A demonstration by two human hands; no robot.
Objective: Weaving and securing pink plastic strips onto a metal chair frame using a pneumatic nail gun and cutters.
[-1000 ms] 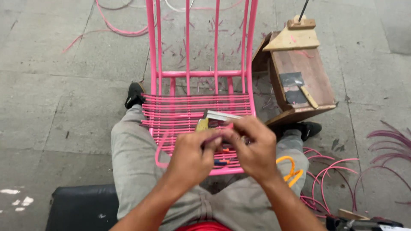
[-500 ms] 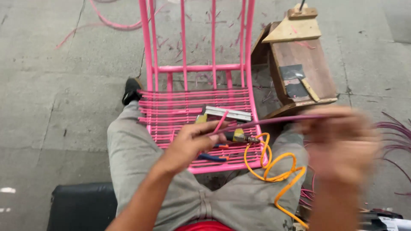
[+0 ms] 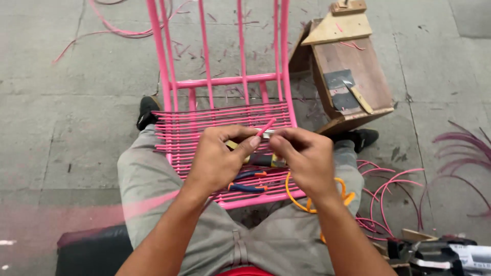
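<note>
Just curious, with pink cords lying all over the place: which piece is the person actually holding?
The short pink cord end pinched between the left hand and right hand above the chair seat. The other loose cords lie untouched on the floor.

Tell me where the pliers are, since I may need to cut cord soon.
In the head view, the pliers with blue and orange handles lie on the pink woven seat, just below the left hand.

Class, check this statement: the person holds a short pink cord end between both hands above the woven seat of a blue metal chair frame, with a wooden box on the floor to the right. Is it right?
Not quite. The chair frame is pink, not blue, as the head view shows. The rest stands: the left hand and right hand hold the pink cord end above the woven seat, with the wooden box on the floor to the right.
</note>
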